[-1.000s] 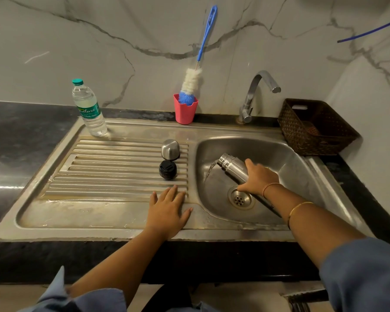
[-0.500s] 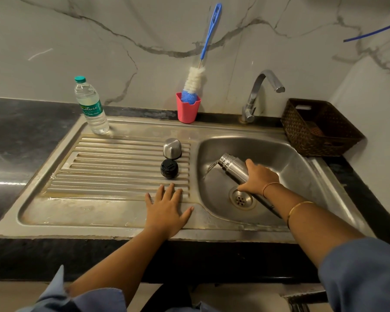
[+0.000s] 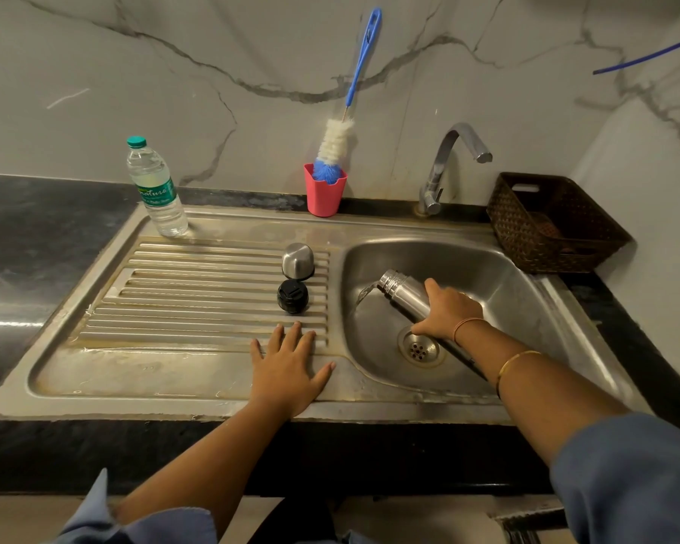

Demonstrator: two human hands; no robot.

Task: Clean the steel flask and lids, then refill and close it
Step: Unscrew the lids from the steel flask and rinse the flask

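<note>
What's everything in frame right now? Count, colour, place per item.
steel flask: 1, silver, tilted over the sink basin, water running from its mouth
steel lid: 1, silver, on the drainboard
black lid: 1, black, drainboard, in front of steel lid
water bottle: 1, clear, green cap, drainboard back left
cup: 1, pink, at the back, between water bottle and tap
bottle brush: 1, blue handle, white and blue bristles, standing in cup
tap: 1, chrome, behind sink basin
basket: 1, dark brown, right of tap
left hand: 1, flat on drainboard front
right hand: 1, grips steel flask
</note>
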